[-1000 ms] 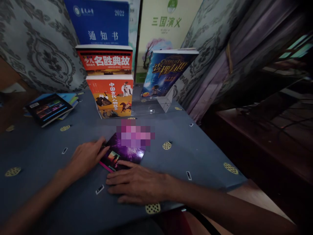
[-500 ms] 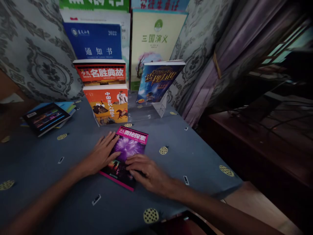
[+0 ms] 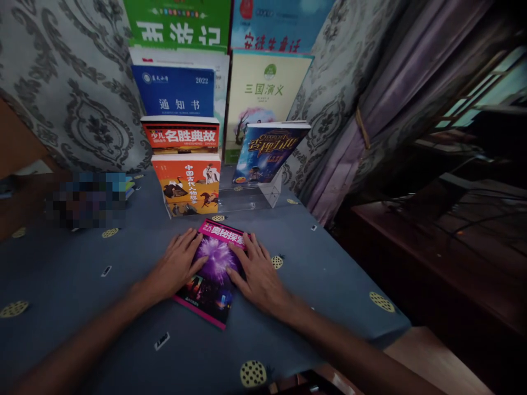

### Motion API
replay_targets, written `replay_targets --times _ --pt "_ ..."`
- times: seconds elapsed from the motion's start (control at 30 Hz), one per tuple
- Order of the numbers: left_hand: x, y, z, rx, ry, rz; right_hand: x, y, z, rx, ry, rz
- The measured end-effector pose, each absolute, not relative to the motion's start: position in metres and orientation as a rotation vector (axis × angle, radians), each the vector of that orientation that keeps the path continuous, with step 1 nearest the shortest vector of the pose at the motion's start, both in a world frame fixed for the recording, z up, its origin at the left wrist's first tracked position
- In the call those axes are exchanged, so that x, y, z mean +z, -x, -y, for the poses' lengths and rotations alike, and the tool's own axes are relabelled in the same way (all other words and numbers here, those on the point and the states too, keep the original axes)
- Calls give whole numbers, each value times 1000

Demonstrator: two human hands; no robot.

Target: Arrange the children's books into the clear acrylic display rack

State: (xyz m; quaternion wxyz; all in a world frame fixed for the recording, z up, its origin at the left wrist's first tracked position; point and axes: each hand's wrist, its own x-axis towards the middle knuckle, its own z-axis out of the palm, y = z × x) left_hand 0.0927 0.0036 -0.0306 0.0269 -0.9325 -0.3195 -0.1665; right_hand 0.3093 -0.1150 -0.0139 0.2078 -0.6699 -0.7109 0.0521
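Note:
A purple and black book (image 3: 214, 269) with a pink title band lies face up, slightly turned, on the blue tablecloth. Along its left edge rests my left hand (image 3: 177, 263), fingers stretched out and thumb on the cover. My right hand (image 3: 259, 274) lies over the right edge, its fingers spread and partly covering the title. Neither hand lifts the book. Just behind it, an orange book (image 3: 191, 186) stands in a clear stand (image 3: 269, 189), with a red-topped book (image 3: 181, 136) behind that one.
More upright books rise behind: a blue booklet (image 3: 173, 90), a cream book (image 3: 267, 82) and a dark blue book (image 3: 269, 153) leaning on the right. A pixelated patch covers a pile of books (image 3: 129, 186) at left. The table's right edge borders a dark red surface (image 3: 379, 219).
My right hand has moved from the lower part of the cover up to its right edge, and its fingers have spread. The left hand stays put. The view has tilted up slightly.

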Motion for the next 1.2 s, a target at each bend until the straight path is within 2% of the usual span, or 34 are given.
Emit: replay_targets --times 0.2,0.37,0.5,0.67,0.8,1.03,1.2 --pt "-12 -87 15 -509 2758 975 -14 -312 109 328 1784 2022" --pt "9 -70 25 -475 2680 948 -10 -306 95 571 1525 2017" --pt "16 -55 19 -361 2650 1105 -7 -292 81 766 1301 1910" --pt "24 -51 9 -178 2591 1215 -14 -281 59 1068 1035 1481" --pt "21 -60 4 -233 2636 1182 -21 -282 45 1290 970 1084" --pt "-11 -78 -16 -475 2919 1047 -22 -289 42 1410 869 908" --pt "-14 -89 -20 -470 3139 918 -24 -290 42 1380 884 954"
